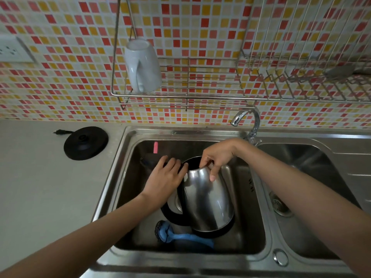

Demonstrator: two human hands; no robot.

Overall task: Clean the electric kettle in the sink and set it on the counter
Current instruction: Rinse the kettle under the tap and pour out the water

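Note:
A stainless steel electric kettle [206,199] with a black handle and base lies tilted inside the left basin of the steel sink [124,177], its open mouth turned toward the back wall. My right hand [217,155] grips the rim at the mouth, thumb on the outer steel wall. My left hand [165,177] rests against the kettle's upper left side by the black lid and handle, fingers spread over it. A blue dish brush [180,235] lies on the basin floor just in front of the kettle. The counter [40,187] stretches to the left of the sink.
The kettle's black power base [86,142] with its plug sits on the counter at back left. A chrome tap [249,121] arches over the divider between basins. The right basin [301,197] holds a drain strainer. A white mug [142,67] hangs upside down in the wire rack above.

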